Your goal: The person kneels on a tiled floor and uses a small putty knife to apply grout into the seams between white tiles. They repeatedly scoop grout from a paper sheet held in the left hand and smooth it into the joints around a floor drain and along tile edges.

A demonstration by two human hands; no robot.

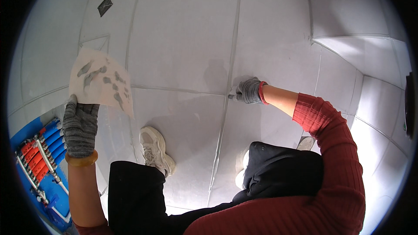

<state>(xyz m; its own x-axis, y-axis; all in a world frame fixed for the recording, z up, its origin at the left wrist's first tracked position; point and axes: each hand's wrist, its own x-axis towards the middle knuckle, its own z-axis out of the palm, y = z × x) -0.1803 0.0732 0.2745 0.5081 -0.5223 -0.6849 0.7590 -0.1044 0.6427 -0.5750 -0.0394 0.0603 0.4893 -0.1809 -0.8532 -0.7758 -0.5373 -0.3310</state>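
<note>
crouching: person low on a pale tiled floor [183,43], knees in black trousers, red sleeve reaching out toward 1 o'clock.
right hand: right hand [250,90] in a grey knit glove, closed around a small tool [231,97] whose tip sits on the grout line [224,117] just right of centre.
left hand: left hand [80,127], gloved too, raised at 9 o'clock, fingers pinching the lower edge of a board [101,81], a pale sheet smeared with dark grey dabs of filler.
joint: the seam runs from 12 o'clock down to 6 o'clock, passing right under the tool; a cross seam meets it close to the tool tip.
progress: judging by the sheen, the stretch below the tool looks filled and glossy, while the run above it toward 12 o'clock looks duller, so likely some is done and plenty is left; hard to be sure.
shoes: white sneaker [156,149] near centre, another partly hidden behind the right knee.
corner: blue and orange pipes [40,156] at 8 o'clock.
vent: dark floor drain grate [105,5] at 11 o'clock.
</note>
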